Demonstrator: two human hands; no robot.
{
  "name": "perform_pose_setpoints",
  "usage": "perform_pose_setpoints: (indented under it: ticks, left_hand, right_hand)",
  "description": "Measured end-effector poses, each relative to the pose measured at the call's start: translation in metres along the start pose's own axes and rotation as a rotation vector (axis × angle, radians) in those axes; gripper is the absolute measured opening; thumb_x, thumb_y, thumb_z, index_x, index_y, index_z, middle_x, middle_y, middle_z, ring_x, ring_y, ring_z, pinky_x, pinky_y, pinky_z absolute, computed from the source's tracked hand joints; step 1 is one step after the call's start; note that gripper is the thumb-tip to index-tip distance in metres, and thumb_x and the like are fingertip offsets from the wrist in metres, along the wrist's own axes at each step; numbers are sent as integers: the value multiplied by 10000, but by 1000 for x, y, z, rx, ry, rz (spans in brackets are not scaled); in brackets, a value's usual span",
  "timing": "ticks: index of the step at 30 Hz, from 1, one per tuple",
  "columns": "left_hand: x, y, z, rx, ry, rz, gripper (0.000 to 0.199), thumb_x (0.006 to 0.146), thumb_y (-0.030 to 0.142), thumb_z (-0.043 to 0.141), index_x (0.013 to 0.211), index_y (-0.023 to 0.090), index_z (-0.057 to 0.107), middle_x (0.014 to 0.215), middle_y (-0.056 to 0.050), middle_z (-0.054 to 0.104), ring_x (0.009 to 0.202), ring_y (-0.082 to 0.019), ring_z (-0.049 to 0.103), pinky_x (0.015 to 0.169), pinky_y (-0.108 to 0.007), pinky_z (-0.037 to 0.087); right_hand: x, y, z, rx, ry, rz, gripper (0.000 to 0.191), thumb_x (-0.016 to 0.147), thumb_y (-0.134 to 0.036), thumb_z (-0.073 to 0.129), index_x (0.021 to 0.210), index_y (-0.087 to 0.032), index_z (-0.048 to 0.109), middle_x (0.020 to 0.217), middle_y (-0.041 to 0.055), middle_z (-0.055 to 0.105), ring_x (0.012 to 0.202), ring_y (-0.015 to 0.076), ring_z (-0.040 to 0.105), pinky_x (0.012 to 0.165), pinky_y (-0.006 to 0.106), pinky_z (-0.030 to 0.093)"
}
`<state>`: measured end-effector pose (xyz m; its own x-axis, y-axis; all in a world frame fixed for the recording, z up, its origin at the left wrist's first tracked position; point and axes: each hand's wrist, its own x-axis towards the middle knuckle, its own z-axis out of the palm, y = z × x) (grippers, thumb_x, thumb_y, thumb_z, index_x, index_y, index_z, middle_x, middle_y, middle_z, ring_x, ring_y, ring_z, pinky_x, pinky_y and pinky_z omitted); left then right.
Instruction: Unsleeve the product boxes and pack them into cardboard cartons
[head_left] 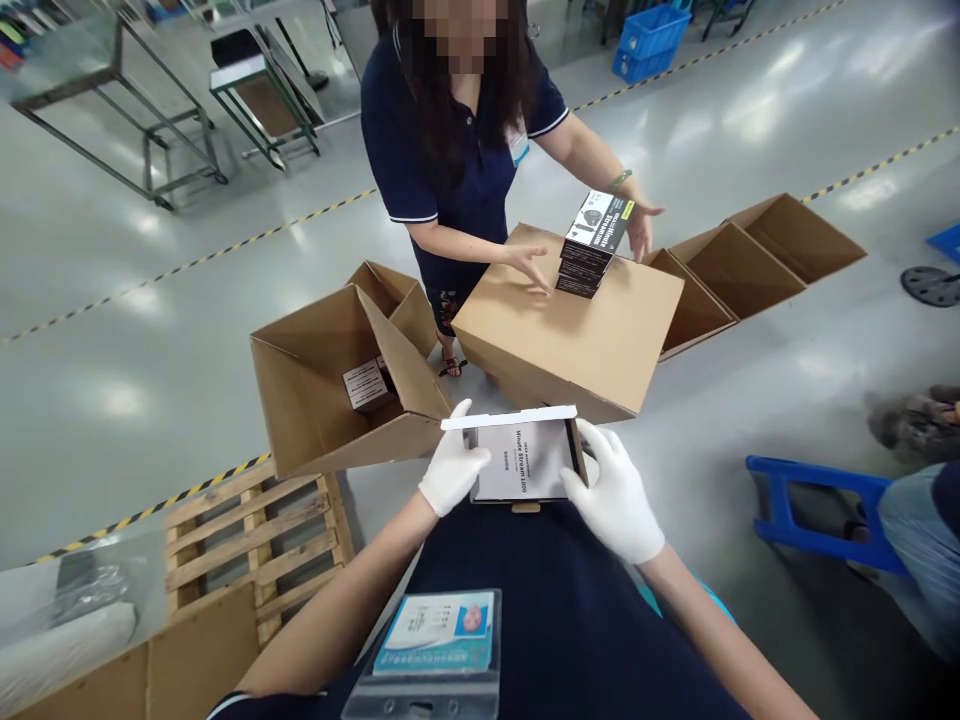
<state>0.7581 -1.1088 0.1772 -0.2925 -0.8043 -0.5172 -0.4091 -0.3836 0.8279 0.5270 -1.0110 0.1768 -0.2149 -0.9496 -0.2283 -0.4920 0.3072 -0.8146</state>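
Note:
Close to my body I hold a small product box [495, 480] with its lid up and a white printed booklet [519, 458] lying inside. The booklet reads "Minute Stream 1000". My left hand [454, 462], in a white glove, grips the box's left side, thumb over the edge. On the right side, my gloved right hand [616, 492] is closed round the wall, its thumb at the booklet's edge. Across from me a person's hands [531, 266] flank a stack of black and white boxes [592, 245] on a large closed carton [517, 320].
An open carton [300, 370] at the left has small boxes [366, 385] inside. Further open cartons [750, 255] stand to the right. A wooden pallet [255, 530] lies at lower left. A blue stool [817, 510] and a seated person's leg [919, 560] are at the right.

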Motion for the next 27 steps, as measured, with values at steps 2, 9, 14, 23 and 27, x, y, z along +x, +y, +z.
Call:
perform_pose_setpoints:
  ticks: [2,9,14,23,27]
  left_hand:
    - [5,0,-10,-102,-96,71,828,706,242,563,1501,172,344,1392,-131,601,1326,-300,560,1161,-478,429]
    - [-3,6,-21,15,-62,14,722,863,382,576,1523,176,365,1561,-149,494,1443,-321,470,1202,-508,382]
    - [-42,32,-6,734,138,384,362,987,348,543,1328,236,583,1351,-131,637,1254,-318,590,1106,-528,440]
    - [-11,69,36,1411,-389,494,269,903,320,594,1094,137,639,1132,-169,645,1005,-335,608,901,-472,511]
    - [-14,61,35,1417,-376,454,351,902,273,548,1207,113,615,1140,-181,654,995,-330,633,848,-443,534]
  right_hand:
    - [7,18,0,288,-140,-38,805,906,-424,645,1611,-287,283,1650,88,337,1513,345,330,1224,522,348]
    - [24,49,0,683,-348,21,936,905,-487,677,1662,-293,162,1686,58,319,1568,337,243,1274,535,257]
    - [27,47,0,632,-340,-1,942,865,-390,676,1661,-283,183,1705,48,273,1581,333,203,1292,526,208]
    - [40,41,5,580,-392,8,985,798,-289,658,1663,-271,188,1706,34,266,1571,338,232,1288,558,216]
    - [40,50,10,618,-378,-14,977,832,-417,725,1657,-267,224,1705,39,271,1586,337,190,1307,540,165]
